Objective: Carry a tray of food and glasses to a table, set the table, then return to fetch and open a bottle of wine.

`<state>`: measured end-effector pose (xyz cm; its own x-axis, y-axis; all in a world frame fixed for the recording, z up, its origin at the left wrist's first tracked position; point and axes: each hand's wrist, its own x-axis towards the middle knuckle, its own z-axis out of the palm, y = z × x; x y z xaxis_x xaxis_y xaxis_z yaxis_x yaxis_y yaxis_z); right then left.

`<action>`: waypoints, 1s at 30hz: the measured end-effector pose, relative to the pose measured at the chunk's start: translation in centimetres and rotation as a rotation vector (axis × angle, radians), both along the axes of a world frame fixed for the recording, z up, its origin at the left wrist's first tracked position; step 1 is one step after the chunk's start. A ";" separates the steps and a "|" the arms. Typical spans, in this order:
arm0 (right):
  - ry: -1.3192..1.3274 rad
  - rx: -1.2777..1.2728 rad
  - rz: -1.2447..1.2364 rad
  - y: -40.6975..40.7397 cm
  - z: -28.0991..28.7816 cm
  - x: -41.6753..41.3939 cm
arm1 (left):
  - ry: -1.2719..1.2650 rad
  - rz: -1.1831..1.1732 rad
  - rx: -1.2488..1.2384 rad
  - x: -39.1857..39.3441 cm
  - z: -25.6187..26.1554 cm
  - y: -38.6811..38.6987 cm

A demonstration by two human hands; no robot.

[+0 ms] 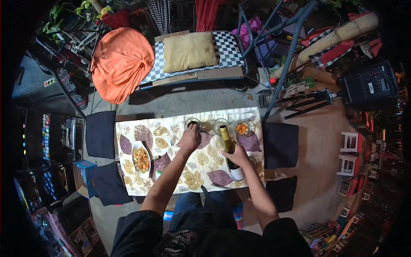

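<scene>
My right hand (238, 156) is closed around a wine bottle (227, 138) with a yellow neck, tilted over the leaf-patterned tablecloth (200, 159). At the far side of the table my left hand (190, 138) reaches to a round glass (196, 120) with something dark inside; its fingertips are at the glass, but I cannot tell whether they grip it. Beside the bottle's mouth stands another clear glass (219, 123). Right of that is a glass bowl (243, 128) of orange food. A white oval dish (141, 159) of mixed chopped food lies on the left.
Dark seat cushions (280, 145) flank the table at both ends. Beyond it stands a metal-framed swing bench (229, 48) with a yellow pillow (190, 52) and an orange cloth-covered cushion (121, 66). A speaker (369, 85) and a black tripod stand (308, 102) are at the right.
</scene>
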<state>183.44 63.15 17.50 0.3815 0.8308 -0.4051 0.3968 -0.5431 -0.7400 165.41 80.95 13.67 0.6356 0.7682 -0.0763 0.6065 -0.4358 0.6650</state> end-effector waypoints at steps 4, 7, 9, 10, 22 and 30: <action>-0.003 -0.028 0.087 0.2 1.0 3.1 | -0.067 0.112 -0.220 2.2 -2.0 -2.6; -0.042 0.020 0.114 -0.1 0.3 6.0 | -0.045 0.120 -0.238 4.4 -2.6 -4.3; -0.080 0.010 0.180 0.0 -0.2 7.7 | -0.037 0.082 -0.149 5.5 -3.2 -4.8; -0.071 -0.007 0.187 0.4 0.8 8.2 | -0.037 0.054 -0.066 5.8 -3.4 -5.1; -0.217 -0.107 0.452 1.3 -4.8 13.1 | 0.053 -0.023 0.076 9.7 -3.9 -3.6; -0.233 -0.214 0.483 1.9 -6.8 13.5 | 0.140 -0.043 0.016 9.9 -4.0 -3.0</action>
